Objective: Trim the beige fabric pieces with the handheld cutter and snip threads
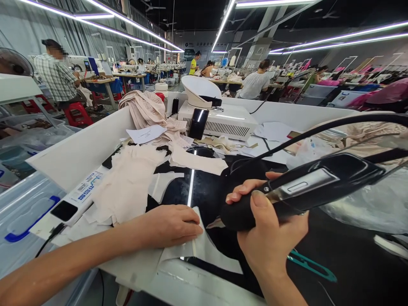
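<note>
My right fingers curl around a black corded handheld tool; my left fingers, close together, press a pale fabric piece flat on the glossy black work surface.

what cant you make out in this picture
All in the head view:
- Left hand: its thumb is hidden by the hand itself, so whether it pinches the pale piece is unclear.
- Underside of the black handheld tool: turned away from the camera.
- Right hand: the tool hides part of its grip.
- Writing on the white sheet: too small.
- Thick black cable: its far end is cut off by the right edge.
</note>
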`<state>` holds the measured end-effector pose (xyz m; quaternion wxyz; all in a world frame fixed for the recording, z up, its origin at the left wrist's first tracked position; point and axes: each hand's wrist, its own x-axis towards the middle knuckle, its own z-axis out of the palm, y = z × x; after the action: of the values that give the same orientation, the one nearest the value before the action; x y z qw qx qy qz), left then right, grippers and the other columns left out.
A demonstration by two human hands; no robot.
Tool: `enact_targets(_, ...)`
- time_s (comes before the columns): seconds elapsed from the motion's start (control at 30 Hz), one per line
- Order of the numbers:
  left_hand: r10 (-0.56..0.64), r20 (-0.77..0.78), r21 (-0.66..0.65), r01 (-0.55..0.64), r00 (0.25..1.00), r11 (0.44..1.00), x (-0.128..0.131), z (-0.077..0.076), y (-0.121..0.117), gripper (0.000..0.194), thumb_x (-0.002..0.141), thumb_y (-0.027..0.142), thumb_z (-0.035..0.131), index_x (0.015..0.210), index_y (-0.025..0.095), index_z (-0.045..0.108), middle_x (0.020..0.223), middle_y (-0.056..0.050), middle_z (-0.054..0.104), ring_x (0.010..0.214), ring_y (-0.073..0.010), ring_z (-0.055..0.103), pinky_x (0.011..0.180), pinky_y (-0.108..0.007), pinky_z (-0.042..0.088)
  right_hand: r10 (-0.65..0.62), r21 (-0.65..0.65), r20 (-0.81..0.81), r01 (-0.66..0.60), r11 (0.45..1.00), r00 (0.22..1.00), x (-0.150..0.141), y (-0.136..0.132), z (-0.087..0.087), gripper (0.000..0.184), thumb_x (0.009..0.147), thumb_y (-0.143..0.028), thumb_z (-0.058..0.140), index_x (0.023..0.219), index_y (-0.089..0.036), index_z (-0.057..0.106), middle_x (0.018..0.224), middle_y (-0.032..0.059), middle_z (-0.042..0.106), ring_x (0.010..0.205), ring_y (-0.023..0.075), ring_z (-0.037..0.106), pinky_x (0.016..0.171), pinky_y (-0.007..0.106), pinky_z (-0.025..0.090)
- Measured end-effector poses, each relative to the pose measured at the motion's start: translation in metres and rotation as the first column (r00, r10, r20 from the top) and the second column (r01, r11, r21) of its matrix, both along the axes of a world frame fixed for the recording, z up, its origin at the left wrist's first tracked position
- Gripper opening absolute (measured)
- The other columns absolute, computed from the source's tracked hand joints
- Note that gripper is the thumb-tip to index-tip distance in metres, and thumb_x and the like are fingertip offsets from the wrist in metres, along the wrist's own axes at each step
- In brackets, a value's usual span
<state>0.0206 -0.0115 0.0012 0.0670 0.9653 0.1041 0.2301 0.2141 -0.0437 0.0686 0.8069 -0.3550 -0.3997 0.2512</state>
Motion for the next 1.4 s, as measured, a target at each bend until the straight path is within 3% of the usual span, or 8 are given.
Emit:
enact_targets(0.33,0.028,0.019,0.008,-0.028,0.999,1.0,-0.002,-0.005,-0.003,0.021,0.117,0.019,0.053,0.12,0.018,0.074,0.12,-0.009,0.077,0.111,-0.0215,0.074,0.1,-0.029,0.059,0.017,0.003,0.041,-0.017,1.0,0.999,-0.002,0.0,-0.009,0.041,0.081,-0.034,0.095,0.111,-0.028,0.068,0.075,-0.0072,0.072,0.057,0.0154,0.067,0.057,0.031,0.059)
enact_targets(0.6,0.047,-0.001,-0.009,-0.047,0.999,0.999,-0.007,-0.005,-0.006,0.018,0.116,0.019,0.058,0.12,0.02,0.075,0.125,-0.008,0.076,0.113,-0.0199,0.074,0.108,-0.031,0.057,0.006,-0.001,0.047,-0.006,1.0,0.999,0.0,-0.006,-0.003,0.038,0.08,-0.03,0.093,0.108,-0.028,0.068,0.073,-0.007,0.071,0.056,0.0161,0.065,0.054,0.031,0.059)
enact_targets(0.87,0.046,-0.003,0.014,-0.046,0.999,0.999,-0.008,-0.005,-0.006,0.016,0.114,0.017,0.062,0.123,0.02,0.075,0.126,-0.008,0.075,0.113,-0.0188,0.074,0.111,-0.03,0.056,0.014,-0.032,0.044,-0.012,0.999,0.999,-0.002,-0.013,-0.008,0.035,0.082,-0.029,0.09,0.109,-0.028,0.069,0.074,-0.007,0.072,0.058,0.016,0.066,0.06,0.033,0.061)
enact_targets(1.13,0.018,0.002,0.063,-0.018,1.0,0.998,-0.01,0.0,-0.002,0.019,0.117,0.019,0.056,0.12,0.017,0.074,0.126,-0.01,0.077,0.116,-0.0208,0.075,0.118,-0.039,0.055,-0.01,-0.016,0.011,0.011,1.0,1.0,0.008,-0.025,0.01,0.037,0.075,-0.023,0.092,0.105,-0.028,0.071,0.071,-0.0065,0.072,0.055,0.0171,0.066,0.053,0.031,0.06)
enact_targets(1.27,-0.01,0.069,0.028,0.009,0.998,1.0,0.0,0.004,-0.007,0.026,0.119,0.019,0.049,0.12,0.011,0.073,0.118,-0.011,0.078,0.115,-0.0209,0.075,0.11,-0.031,0.06,-0.008,-0.033,0.031,0.009,0.999,0.999,0.017,-0.035,0.007,0.037,0.075,-0.03,0.097,0.104,-0.029,0.074,0.071,-0.0052,0.072,0.057,0.0182,0.066,0.052,0.031,0.06)
enact_targets(1.4,-0.009,0.074,-0.022,0.011,0.997,1.0,0.012,-0.001,-0.013,0.024,0.118,0.02,0.051,0.121,0.011,0.073,0.114,-0.011,0.078,0.106,-0.0203,0.075,0.101,-0.03,0.063,-0.036,-0.063,0.072,0.041,0.997,0.997,0.023,-0.041,-0.005,0.039,0.079,-0.037,0.098,0.109,-0.03,0.075,0.075,-0.0039,0.074,0.061,0.019,0.068,0.056,0.032,0.063)
